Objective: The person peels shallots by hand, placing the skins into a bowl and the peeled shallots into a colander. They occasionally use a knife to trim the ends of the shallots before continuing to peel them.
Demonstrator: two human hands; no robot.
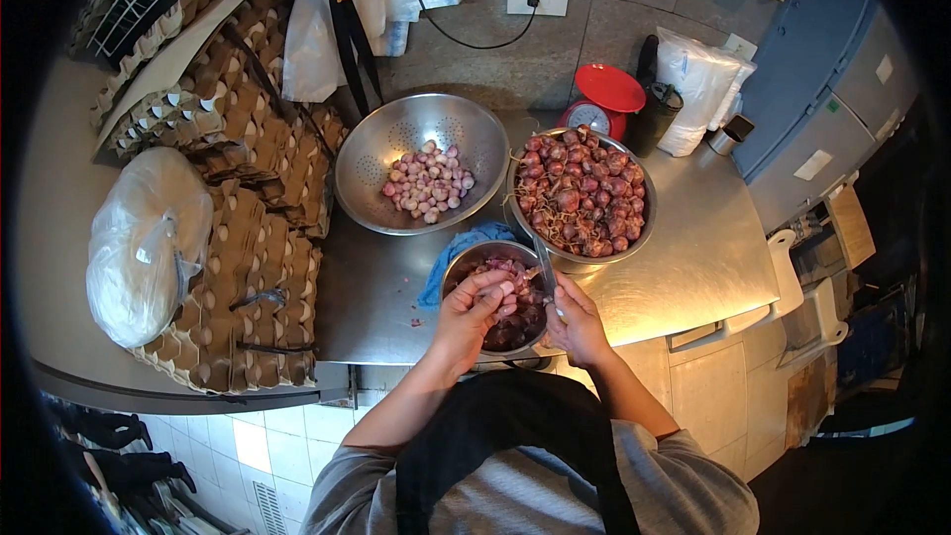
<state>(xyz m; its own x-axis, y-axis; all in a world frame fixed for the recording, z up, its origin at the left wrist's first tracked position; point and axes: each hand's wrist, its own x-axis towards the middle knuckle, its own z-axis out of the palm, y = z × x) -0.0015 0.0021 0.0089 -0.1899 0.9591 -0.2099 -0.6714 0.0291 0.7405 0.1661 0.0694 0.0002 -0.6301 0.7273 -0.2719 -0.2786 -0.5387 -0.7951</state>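
Over a metal bowl (456, 265) of dark red skins, my left hand (466, 315) pinches a small pale shallot (507, 288) between thumb and fingers. To its right, my right hand (579, 327) is closed around the handle of a knife (545, 270), whose blade points up and away from me. A steel colander (359, 173) behind my left hand holds peeled shallots (428, 184). Behind my right hand, a round metal bowl (649, 213) is heaped with unpeeled red shallots (575, 188). A blue cloth (436, 275) lies partly under the bowl of skins.
Stacked egg trays (263, 287) and a tied plastic bag (149, 248) stand at the left. A red scale (609, 89) and white plastic packs (688, 79) are at the back of the steel table (698, 267). Grey cabinets (817, 89) stand at the right.
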